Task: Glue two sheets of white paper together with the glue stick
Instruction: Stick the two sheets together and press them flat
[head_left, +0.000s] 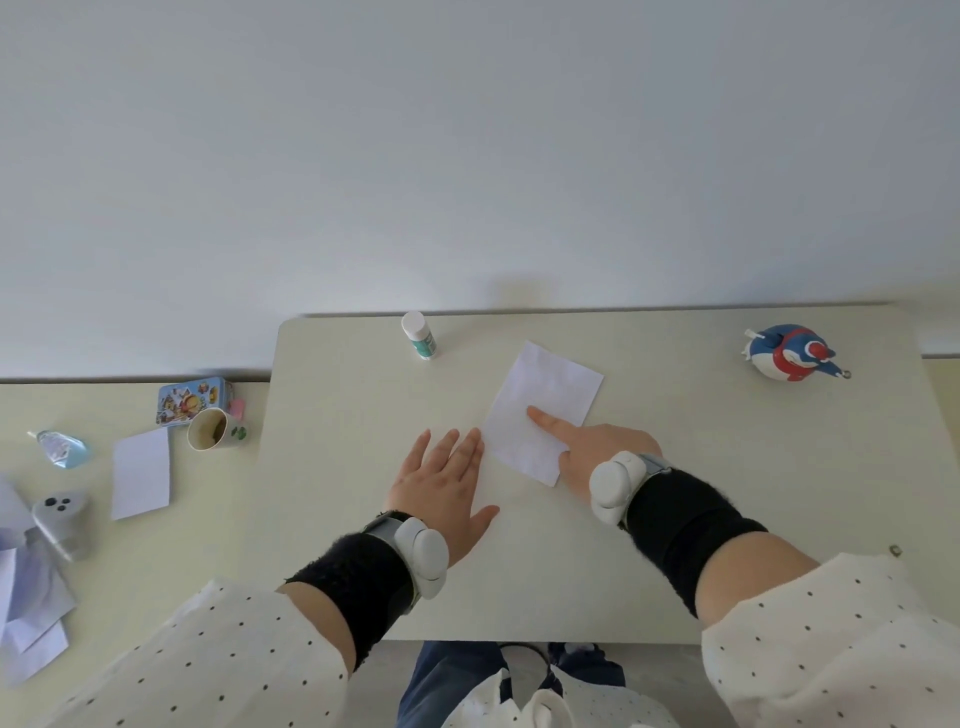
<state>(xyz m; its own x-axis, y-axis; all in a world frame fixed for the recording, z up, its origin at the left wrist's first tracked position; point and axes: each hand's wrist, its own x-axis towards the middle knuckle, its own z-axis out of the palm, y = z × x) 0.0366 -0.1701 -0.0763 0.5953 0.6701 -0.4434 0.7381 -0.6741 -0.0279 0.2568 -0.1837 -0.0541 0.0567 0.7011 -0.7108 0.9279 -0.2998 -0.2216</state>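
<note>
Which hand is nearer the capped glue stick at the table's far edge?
Left. The left hand lies flat on the table almost straight below the glue stick; the right hand presses the paper, farther right.

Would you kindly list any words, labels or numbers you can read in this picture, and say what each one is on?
No text here can be read.
Glue stick: a teal label with print too small and blurred to read.
Tin box: a colourful cartoon picture, no lettering I can make out.
Paper cup: a small green mark, not legible.
White paper under the right hand: blank.
</note>
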